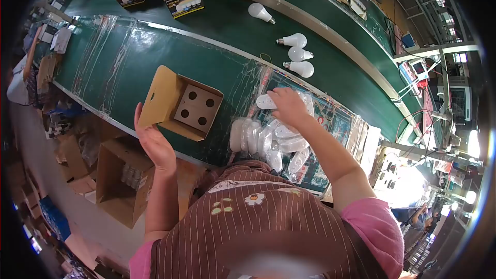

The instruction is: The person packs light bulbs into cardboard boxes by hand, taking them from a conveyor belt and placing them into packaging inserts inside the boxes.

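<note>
My left hand (pixel 156 144) is at the near left corner of an open cardboard box (pixel 214 95), fingers stretched along the outside of its raised flap (pixel 159 93). Inside the box sits a cardboard insert (pixel 197 107) with several round holes. My right hand (pixel 290 107) has its fingers closed on a white remote control (pixel 265 102), a long rounded piece with small marks on its face. Beneath and beside that hand lies a pile of similar white remote controls (pixel 266 137), many in clear plastic bags.
Several white light bulbs (pixel 299 68) lie on the green belt (pixel 227 26) beyond the bench. Two printed boxes holding bulbs (pixel 181 2) stand at the far left. A larger carton (pixel 121 183) is below the bench edge, left of me.
</note>
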A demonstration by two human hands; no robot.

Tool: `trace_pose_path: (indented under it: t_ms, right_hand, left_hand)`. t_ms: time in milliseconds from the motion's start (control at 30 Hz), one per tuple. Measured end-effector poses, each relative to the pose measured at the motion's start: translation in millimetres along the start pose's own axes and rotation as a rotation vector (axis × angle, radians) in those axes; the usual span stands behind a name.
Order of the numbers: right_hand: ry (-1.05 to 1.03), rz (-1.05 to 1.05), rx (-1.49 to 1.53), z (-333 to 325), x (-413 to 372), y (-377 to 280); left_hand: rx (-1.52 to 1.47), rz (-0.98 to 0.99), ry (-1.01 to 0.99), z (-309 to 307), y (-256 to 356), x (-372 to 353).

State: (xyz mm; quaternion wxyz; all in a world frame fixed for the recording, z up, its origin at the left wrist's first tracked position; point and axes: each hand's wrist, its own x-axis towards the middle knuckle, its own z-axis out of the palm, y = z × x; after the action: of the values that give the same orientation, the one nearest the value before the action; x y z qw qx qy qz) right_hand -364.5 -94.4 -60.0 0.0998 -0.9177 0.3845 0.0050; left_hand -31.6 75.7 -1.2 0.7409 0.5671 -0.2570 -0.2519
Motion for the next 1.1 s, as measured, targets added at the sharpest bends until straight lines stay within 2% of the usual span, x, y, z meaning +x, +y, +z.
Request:
trace_pose_path:
  t_ms: [100, 133, 200, 233, 300, 400, 467, 500, 533, 667, 767, 800, 900, 1000, 1100]
  right_hand:
    - [-0.018, 0.047, 0.04, 0, 3, -2]
    - [-0.062, 0.177, 0.132, -7, 8, -4]
    - [-0.167, 0.423, 0.318, -44, 18, -24]
    - [-0.057, 0.269, 0.384, -59, 22, -36]
    - [0.158, -0.03, 0.519, -91, 21, -62]
    - [-0.03, -0.088, 0.367, -154, 38, -126]
    - [-0.301, 0.002, 0.168, -155, 66, -154]
    - [-0.432, 0.048, 0.067, -155, 83, -164]
    - [-0.467, 0.044, 0.034, -143, 96, -168]
    - [-0.631, 0.006, -0.163, -37, 135, -160]
    - [-0.501, -0.009, -0.116, -27, 123, -161]
    - [-0.601, -0.025, -0.134, -33, 124, -164]
    - [-0.592, 0.072, -0.092, -18, 123, -162]
    - [-0.587, 0.005, -0.09, -9, 127, -160]
    - [-0.718, 0.075, 0.011, -6, 137, -153]
  left_hand:
    - [0.127, 0.083, -0.093, -6, -22, -22]
    - [0.307, 0.071, -0.108, -5, -17, -27]
    - [0.252, -0.135, -0.059, 2, -26, -17]
    - [0.225, -0.237, -0.021, 3, -33, -8]
    - [0.378, -0.101, -0.059, 8, -45, 4]
    - [0.416, -0.072, -0.19, 33, -38, 8]
    - [0.475, -0.064, -0.201, 40, -41, 13]
    - [0.505, -0.058, -0.207, 42, -41, 14]
    - [0.534, -0.054, -0.216, 45, -34, 15]
    - [0.546, -0.05, -0.257, 41, -30, 21]
    - [0.57, -0.079, -0.265, 43, -21, 16]
    - [0.553, -0.067, -0.269, 43, -23, 16]
    - [0.537, -0.009, -0.289, 44, -20, 16]
    - [0.551, -0.021, -0.292, 45, -20, 16]
    - [0.577, -0.006, -0.292, 47, -19, 16]
